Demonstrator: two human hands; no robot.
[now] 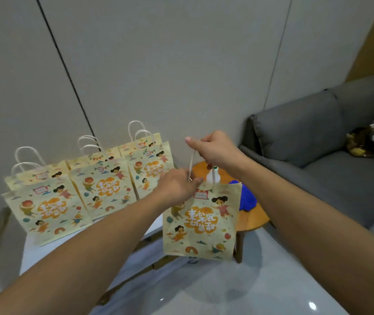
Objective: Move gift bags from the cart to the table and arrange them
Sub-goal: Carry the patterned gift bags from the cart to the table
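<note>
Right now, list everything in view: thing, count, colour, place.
standing bags: six, cream with cartoon print, two rows on the white surface, left
held bag: one, same print, hanging in the air past the surface's right edge
white surface: one, under the standing bags
stool: one, wooden, behind the held bag
bottle: one, white, on the stool
blue thing: one, on the stool, kind unclear
sofa: one, grey, right
left hand: pinches held bag's top edge
right hand: grips its handle

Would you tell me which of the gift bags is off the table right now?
The rightmost gift bag, hanging from the right hand by its handle; the left hand grips its rim.
</note>
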